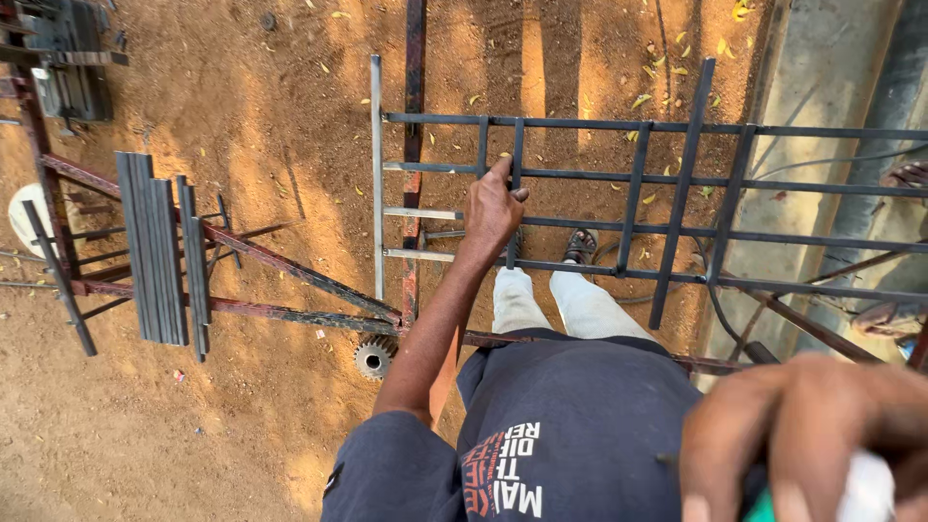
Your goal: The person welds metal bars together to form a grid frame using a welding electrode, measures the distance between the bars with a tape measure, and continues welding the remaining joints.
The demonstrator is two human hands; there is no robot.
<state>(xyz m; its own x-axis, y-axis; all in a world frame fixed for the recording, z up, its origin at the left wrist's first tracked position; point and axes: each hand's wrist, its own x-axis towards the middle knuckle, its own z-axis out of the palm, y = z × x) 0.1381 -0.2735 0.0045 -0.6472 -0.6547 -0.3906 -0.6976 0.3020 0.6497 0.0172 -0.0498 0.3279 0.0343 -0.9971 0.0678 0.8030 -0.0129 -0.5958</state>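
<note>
My left hand [493,208] reaches forward and grips a short upright bar of a dark metal grille [638,184], thumb on one side and fingers on the other. The grille is made of square bars welded in a grid and lies flat across a rust-red metal stand [290,266] at about waist height. My right hand [812,435] is very close to the camera at the bottom right and blurred. Its fingers are closed round a small white and green object [860,488], whose kind I cannot make out.
A stack of grey metal strips [155,246] lies on the stand's left end. A toothed gear [374,356] sits on the sandy ground below. My sandalled foot [580,245] shows through the grille. A concrete strip [822,116] runs along the right.
</note>
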